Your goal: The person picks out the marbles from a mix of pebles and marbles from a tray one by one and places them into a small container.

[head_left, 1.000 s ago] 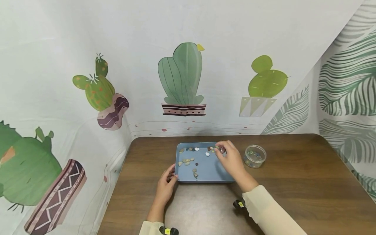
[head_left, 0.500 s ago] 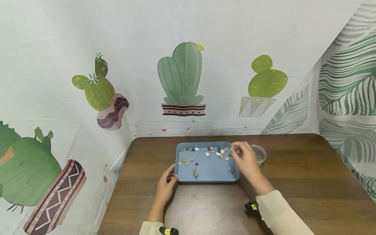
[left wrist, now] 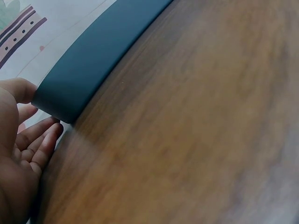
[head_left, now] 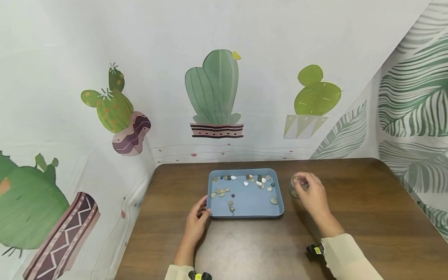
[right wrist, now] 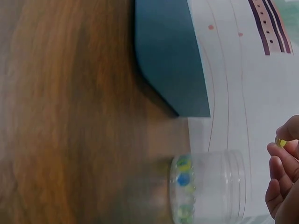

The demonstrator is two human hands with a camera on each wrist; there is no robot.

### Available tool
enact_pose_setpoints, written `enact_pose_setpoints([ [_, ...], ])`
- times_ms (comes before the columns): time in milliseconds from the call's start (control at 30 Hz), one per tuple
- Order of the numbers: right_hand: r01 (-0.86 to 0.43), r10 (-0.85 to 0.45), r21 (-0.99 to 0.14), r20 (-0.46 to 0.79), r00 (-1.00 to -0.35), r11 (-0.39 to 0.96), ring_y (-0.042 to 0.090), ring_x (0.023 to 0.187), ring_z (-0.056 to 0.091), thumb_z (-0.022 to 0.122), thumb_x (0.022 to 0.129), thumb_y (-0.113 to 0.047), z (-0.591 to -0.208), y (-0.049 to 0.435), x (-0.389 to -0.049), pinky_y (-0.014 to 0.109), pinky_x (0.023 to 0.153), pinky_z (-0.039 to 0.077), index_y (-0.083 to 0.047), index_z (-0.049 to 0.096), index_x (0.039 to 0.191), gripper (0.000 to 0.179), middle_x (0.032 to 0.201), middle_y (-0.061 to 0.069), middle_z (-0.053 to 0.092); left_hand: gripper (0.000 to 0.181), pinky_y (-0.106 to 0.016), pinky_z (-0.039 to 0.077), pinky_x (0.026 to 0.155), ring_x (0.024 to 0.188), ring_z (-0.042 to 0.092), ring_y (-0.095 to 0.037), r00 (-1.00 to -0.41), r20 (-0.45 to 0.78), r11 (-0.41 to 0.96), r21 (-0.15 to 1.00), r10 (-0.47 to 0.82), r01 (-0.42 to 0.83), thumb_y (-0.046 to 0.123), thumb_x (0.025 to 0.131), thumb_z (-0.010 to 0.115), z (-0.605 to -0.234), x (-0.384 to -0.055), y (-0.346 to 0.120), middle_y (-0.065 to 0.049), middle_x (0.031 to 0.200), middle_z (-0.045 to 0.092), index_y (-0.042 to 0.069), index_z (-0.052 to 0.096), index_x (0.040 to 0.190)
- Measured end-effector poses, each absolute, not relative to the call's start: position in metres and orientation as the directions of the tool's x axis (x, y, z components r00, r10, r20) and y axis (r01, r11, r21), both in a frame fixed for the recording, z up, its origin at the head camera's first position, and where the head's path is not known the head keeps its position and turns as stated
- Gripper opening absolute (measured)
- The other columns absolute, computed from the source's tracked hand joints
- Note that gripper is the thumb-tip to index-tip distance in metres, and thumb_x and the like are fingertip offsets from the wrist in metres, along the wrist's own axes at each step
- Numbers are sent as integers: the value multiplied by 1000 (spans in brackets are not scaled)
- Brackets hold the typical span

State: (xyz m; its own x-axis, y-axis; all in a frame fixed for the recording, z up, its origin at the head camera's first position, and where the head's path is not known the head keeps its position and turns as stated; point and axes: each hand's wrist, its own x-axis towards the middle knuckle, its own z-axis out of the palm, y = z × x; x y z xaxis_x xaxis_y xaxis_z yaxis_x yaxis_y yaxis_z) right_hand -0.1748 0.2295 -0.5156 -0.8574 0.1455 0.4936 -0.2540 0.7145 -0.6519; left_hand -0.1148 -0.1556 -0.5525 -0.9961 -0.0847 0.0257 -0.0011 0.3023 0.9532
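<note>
My left hand (head_left: 196, 224) holds the near-left corner of a shallow blue tray (head_left: 252, 208), which carries several small pebbles (head_left: 221, 193). In the left wrist view, the thumb and fingers (left wrist: 42, 147) lie against the tray's corner. To the right of the tray, my right hand (head_left: 314, 195) hovers over a clear round jar (head_left: 295, 194), partly hiding it. Between its thumb and fingertips it pinches a small yellow-green glass marble (right wrist: 280, 142), seen in the right wrist view. Blue and green glass marbles (right wrist: 184, 178) lie at the bottom of the jar.
Everything stands on a brown wooden table (head_left: 367, 217). Behind it hangs a white cloth (head_left: 266, 89) printed with cacti and leaves. A larger grey pebble (head_left: 274, 200) sits near the tray's right side.
My right hand has moved right, from over the pebbles in the tray, past its right rim, to above the jar. The left hand has stayed at the tray's corner.
</note>
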Motion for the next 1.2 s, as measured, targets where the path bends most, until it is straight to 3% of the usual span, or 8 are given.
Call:
enact_pose_setpoints([
  [533, -163, 215, -643, 467, -858, 748, 24, 84, 54, 70, 83, -5, -528, 255, -171, 28, 73, 35, -5, 69, 99, 17, 90, 12, 65, 47, -20, 47, 89, 108, 58, -28, -994, 39, 315, 949, -101, 5, 6, 92, 61, -555, -115, -156, -19, 127, 60, 11, 53, 137],
  [633, -153, 206, -639, 452, -868, 754, 27, 87, 55, 70, 84, -6, -528, 256, -170, 31, 74, 37, -5, 69, 102, 19, 96, 14, 66, 47, -20, 47, 89, 108, 58, -26, -994, 43, 314, 949, -96, 11, 7, 92, 61, -555, -115, -157, -18, 127, 60, 11, 53, 138],
  [867, -111, 191, -649, 376, -907, 752, 32, 106, 51, 68, 87, -12, -526, 258, -167, 48, 84, 40, -6, 65, 119, 32, 125, 16, 54, 47, -18, 47, 89, 108, 58, -26, -995, 51, 312, 950, -89, 21, 6, 92, 61, -555, -115, -157, -18, 126, 60, 11, 53, 138],
  [1200, -128, 180, -649, 386, -905, 750, 31, 103, 51, 68, 86, -9, -525, 258, -161, 45, 82, 38, -6, 67, 111, 25, 120, 16, 56, 47, -16, 46, 89, 110, 57, -27, -995, 36, 311, 950, -92, 6, 7, 92, 61, -552, -115, -155, -17, 128, 59, 11, 53, 138],
])
